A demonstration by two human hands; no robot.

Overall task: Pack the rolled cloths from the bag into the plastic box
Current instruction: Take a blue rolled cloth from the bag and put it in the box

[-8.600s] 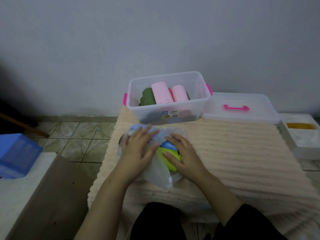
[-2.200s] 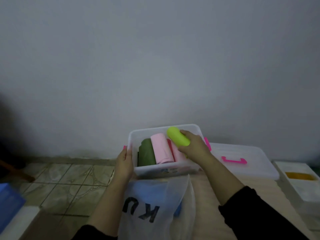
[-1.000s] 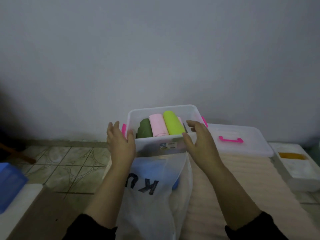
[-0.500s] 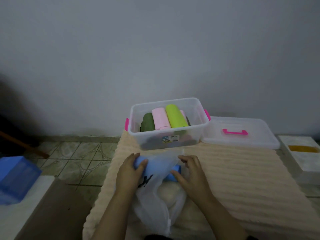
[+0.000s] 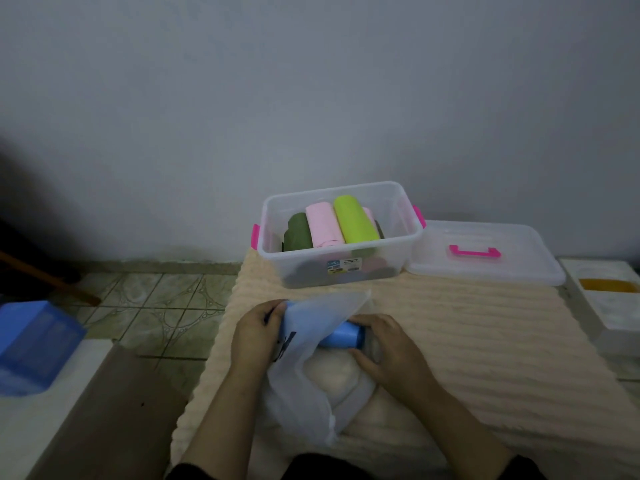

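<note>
A clear plastic box (image 5: 341, 271) with pink latches stands at the far edge of the cream mat. Inside lie a dark green roll (image 5: 298, 232), a pink roll (image 5: 323, 225) and a lime green roll (image 5: 354, 220). In front of it a thin white plastic bag (image 5: 301, 386) lies on the mat, with a blue rolled cloth (image 5: 343, 336) inside, its right end showing at the bag's opening. My left hand (image 5: 254, 337) grips the roll's left end through the bag. My right hand (image 5: 389, 351) holds the roll's right end, fingers curled round it.
The box's clear lid (image 5: 485, 252) with a pink handle lies to the right of the box. A white tray (image 5: 613, 299) with something yellow sits at the far right. The ribbed cream mat (image 5: 467, 341) covers the surface. A blue bin (image 5: 33, 344) stands on the left by the tiled floor.
The lime green roll went into the box. Both hands came down from the box to the bag and took hold of the blue roll; since half a second ago its right end emerged more.
</note>
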